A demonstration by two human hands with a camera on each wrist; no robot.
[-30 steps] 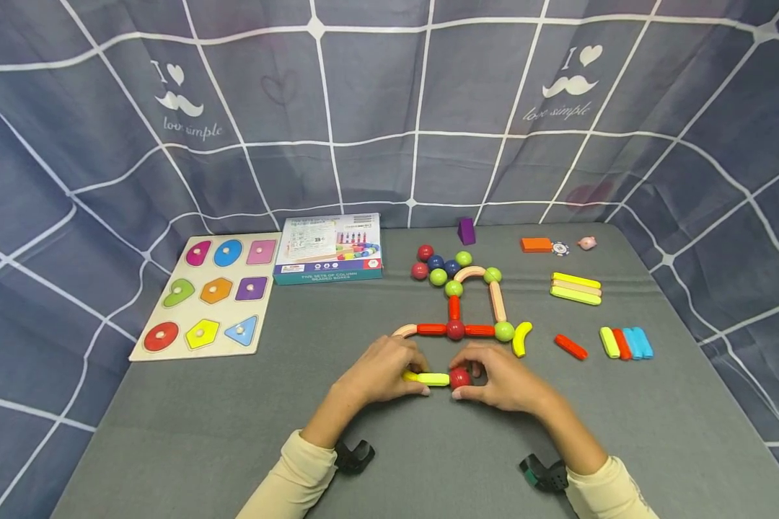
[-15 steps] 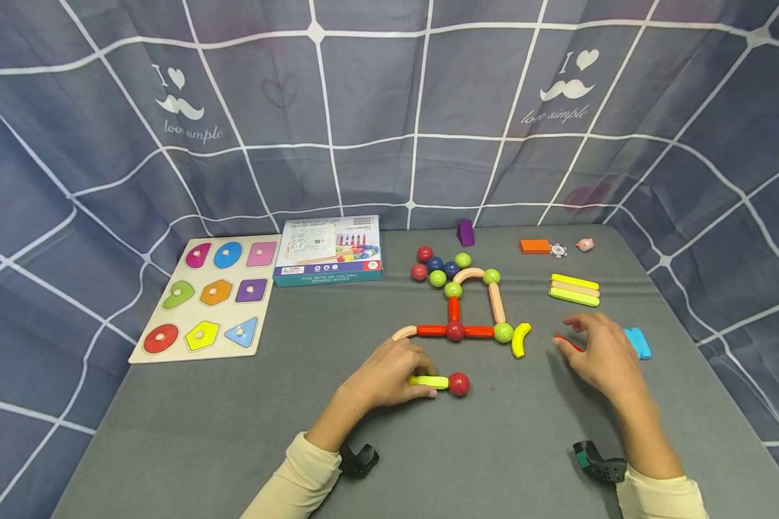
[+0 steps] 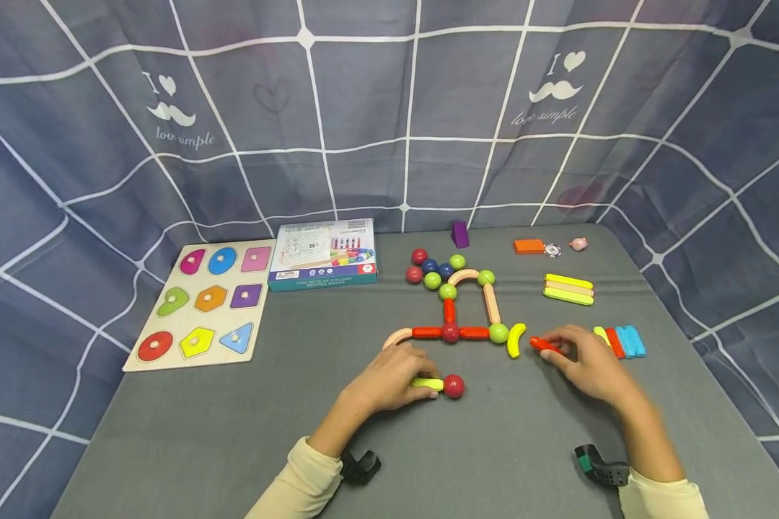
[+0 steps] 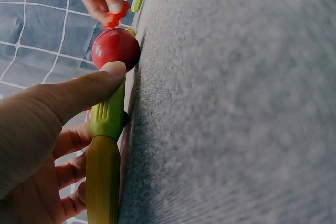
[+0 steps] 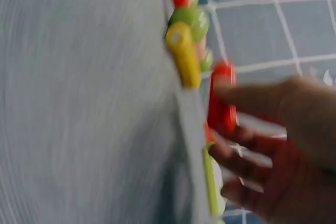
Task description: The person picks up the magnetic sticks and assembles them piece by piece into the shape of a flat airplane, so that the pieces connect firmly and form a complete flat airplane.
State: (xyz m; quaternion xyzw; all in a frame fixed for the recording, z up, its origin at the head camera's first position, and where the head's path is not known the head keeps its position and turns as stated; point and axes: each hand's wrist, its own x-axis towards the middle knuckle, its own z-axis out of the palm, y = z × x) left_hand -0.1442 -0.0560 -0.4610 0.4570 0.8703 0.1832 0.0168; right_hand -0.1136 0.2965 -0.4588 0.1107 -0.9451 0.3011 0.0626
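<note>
My left hand point(image 3: 392, 378) holds a yellow-green rod point(image 4: 107, 116) between thumb and fingers. A red ball point(image 3: 454, 386) sits at the rod's far end, and a darker yellow stick point(image 4: 103, 179) follows at its near end. Off to the right, my right hand point(image 3: 587, 360) pinches a red rod point(image 5: 222, 98) between thumb and fingertips. Beyond the hands lies a joined figure of red rods point(image 3: 426, 332), a red ball point(image 3: 451, 331), green balls point(image 3: 498, 333) and wooden pieces, with a curved wooden piece point(image 3: 397, 336) at its left end. A yellow curved piece point(image 3: 515, 341) lies between figure and right hand.
Loose balls point(image 3: 431, 267) cluster behind the figure. Stacked sticks point(image 3: 568, 289) and blue rods point(image 3: 632, 342) lie at right. Toward the back are a purple block point(image 3: 459, 234), orange block point(image 3: 529, 246), chip and pink pig. A box point(image 3: 322, 254) and shape puzzle board point(image 3: 197, 353) occupy the left.
My right hand let go of the red ball, reached right and took the red rod, now carrying it back leftward. My left hand keeps its grip on the yellow-green rod.
</note>
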